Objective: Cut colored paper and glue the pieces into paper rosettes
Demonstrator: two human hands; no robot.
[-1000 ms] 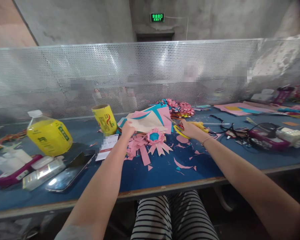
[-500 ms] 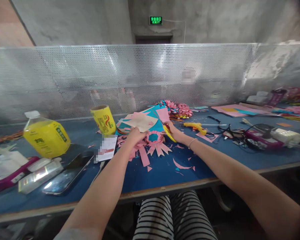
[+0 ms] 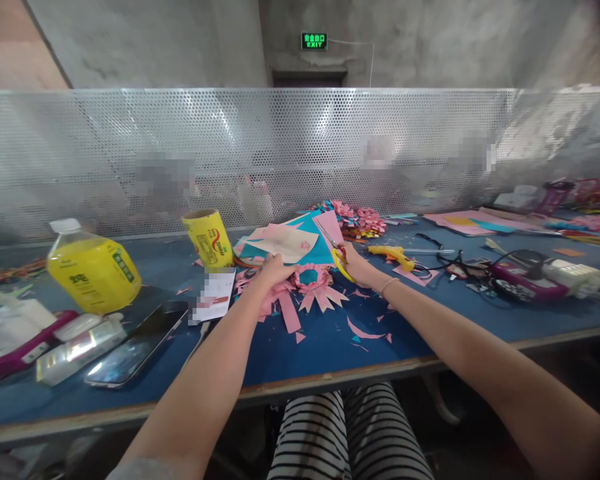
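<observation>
My left hand point(image 3: 273, 270) is closed on the near edge of a stack of coloured paper sheets point(image 3: 293, 241), cream, blue and pink, lifted off the blue table point(image 3: 330, 347). My right hand point(image 3: 356, 265) grips yellow-handled scissors point(image 3: 334, 250), whose blades point up and left over the blue sheet. Under both hands lies a pink paper rosette point(image 3: 313, 287) with a blue centre and ribbon tails, among pink paper scraps.
A yellow glue gun point(image 3: 387, 254) and black cables lie right of my hand. On the left stand a yellow roll point(image 3: 209, 238) and a yellow drink bottle point(image 3: 93, 267), near a phone point(image 3: 130, 350). Pink paper flowers point(image 3: 363, 219) sit behind, against a perforated metal screen point(image 3: 180, 147).
My right hand has brought the scissors left from beside the glue gun to the paper stack. My left hand pulled the sheets slightly nearer, above the rosette.
</observation>
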